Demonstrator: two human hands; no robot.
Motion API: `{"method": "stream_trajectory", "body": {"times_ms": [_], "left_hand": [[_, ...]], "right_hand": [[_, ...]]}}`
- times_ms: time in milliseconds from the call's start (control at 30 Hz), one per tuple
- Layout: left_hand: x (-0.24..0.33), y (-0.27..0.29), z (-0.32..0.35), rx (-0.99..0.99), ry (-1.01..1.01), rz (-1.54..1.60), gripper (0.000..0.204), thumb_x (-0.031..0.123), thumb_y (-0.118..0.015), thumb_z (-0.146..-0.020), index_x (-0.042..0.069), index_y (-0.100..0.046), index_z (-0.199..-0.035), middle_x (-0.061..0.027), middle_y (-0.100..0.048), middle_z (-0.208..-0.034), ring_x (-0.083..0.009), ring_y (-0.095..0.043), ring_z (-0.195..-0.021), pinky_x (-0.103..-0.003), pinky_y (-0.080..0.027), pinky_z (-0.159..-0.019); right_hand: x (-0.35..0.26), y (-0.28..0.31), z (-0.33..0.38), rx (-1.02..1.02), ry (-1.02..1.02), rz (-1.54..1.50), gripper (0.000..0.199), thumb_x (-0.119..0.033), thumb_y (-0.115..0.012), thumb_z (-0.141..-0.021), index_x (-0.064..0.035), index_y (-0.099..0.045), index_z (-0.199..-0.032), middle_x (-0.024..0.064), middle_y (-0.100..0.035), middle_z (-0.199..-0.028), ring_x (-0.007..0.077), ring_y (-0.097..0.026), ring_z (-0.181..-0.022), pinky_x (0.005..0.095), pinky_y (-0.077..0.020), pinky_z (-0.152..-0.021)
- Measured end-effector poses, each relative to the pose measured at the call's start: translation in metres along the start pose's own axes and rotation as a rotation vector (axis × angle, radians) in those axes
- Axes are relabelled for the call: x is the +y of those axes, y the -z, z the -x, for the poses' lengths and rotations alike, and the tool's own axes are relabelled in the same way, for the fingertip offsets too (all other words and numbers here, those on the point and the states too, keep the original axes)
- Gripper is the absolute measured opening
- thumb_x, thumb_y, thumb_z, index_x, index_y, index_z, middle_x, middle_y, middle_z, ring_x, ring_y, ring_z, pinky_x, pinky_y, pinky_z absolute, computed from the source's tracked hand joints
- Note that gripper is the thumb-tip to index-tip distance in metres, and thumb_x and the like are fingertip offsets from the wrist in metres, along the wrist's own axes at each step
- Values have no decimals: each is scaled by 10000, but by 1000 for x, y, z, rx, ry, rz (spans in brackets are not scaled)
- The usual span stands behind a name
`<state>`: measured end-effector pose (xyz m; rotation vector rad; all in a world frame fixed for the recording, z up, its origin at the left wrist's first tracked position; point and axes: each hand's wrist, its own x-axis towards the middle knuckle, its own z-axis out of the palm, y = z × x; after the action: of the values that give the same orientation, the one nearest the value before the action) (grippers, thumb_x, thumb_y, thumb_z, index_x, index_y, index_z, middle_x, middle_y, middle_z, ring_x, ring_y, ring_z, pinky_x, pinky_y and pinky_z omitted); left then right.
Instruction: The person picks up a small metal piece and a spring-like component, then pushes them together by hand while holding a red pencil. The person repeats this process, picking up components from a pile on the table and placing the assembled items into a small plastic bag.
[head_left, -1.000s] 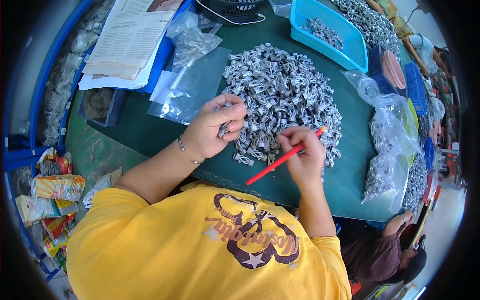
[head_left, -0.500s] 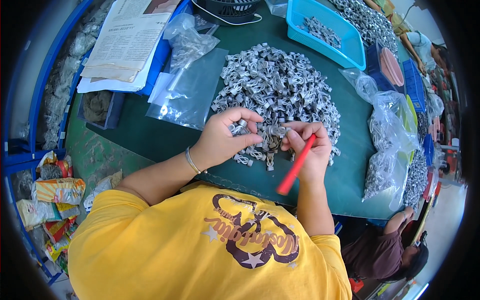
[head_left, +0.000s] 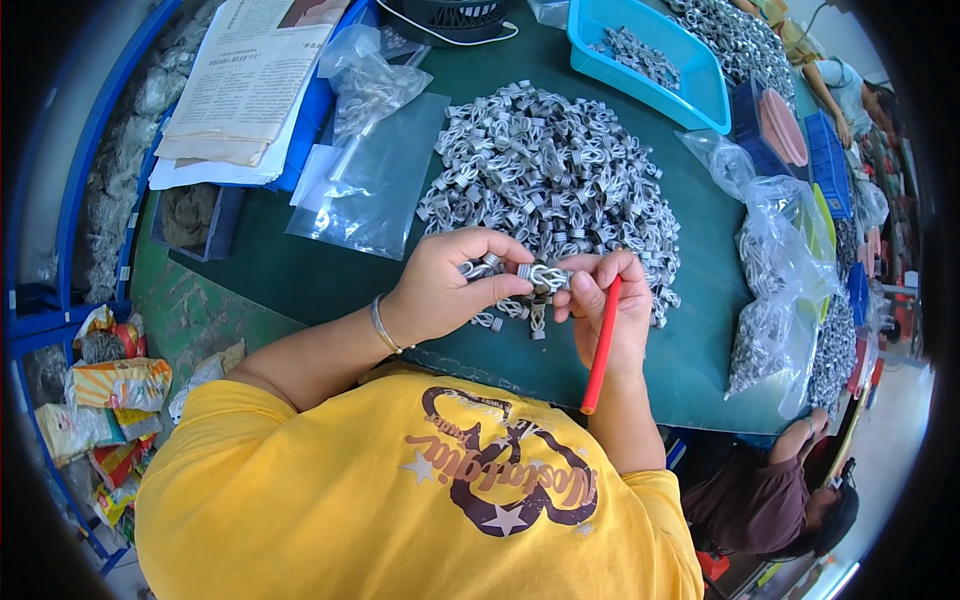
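Observation:
Between my hands is a small grey metal looped fitting (head_left: 545,277) with ribbed ends. My left hand (head_left: 440,275) pinches its left end between thumb and forefinger and keeps more such fittings (head_left: 482,267) in its curled fingers. At the fitting's right end, the thumb and fingertips of my right hand (head_left: 615,315) are closed on it. That same hand carries a slim red stick (head_left: 602,350), which slants down toward my body. Just beyond both hands lies a large heap of the same fittings (head_left: 550,165) on the green table (head_left: 480,355).
A turquoise basket (head_left: 715,110) with some fittings stands beyond the heap. Clear plastic bags (head_left: 780,250) of metal parts lie at right, a flat plastic bag (head_left: 370,210) at left near newspapers (head_left: 240,90). Other people (head_left: 775,495) sit along the right side.
My hands have come together on one fitting, which now shows stretched between the fingertips. The red stick has swung to a steeper angle, its lower end moving right.

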<state>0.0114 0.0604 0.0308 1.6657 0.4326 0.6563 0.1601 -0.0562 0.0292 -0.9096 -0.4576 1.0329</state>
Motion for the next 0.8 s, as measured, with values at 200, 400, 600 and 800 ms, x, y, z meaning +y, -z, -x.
{"method": "stream_trajectory", "body": {"times_ms": [200, 400, 600, 800], "left_hand": [[3, -2, -2, -16, -97, -4, 219, 4, -711, -693, -4, -622, -893, -66, -611, -794, -101, -574, -693, -219, -458, -631], [2, -6, -4, 5, -133, 16, 213, 0, -709, -690, 3, -624, -885, -68, -615, -771, -109, -588, -683, -221, -462, -625], [-2, -7, -1, 18, -18, 66, 199, -1, -677, -730, -8, -608, -917, -46, -605, -767, -93, -581, -678, -217, -463, -603], [6, -8, -2, -75, 563, 595, 205, 99, -573, -843, 11, -555, -1027, -51, -594, -830, -113, -594, -714, -234, -493, -552]], "right_hand": [[11, 11, -1, -95, 63, 52, 237, 132, -547, -773, -55, -402, -781, 202, -593, -911, 205, -617, -743, 275, -532, -643], [14, 12, 0, -103, 151, 128, 296, 188, -558, -726, -47, -391, -796, 198, -567, -983, 237, -602, -895, 309, -524, -760], [10, 1, 3, -61, 440, 206, 370, 185, -578, -706, -45, -336, -866, 169, -491, -1015, 282, -583, -950, 349, -527, -796], [8, -5, 7, -149, 625, 547, 302, 138, -609, -718, -39, -374, -790, 194, -558, -974, 290, -586, -930, 350, -506, -772]]}}
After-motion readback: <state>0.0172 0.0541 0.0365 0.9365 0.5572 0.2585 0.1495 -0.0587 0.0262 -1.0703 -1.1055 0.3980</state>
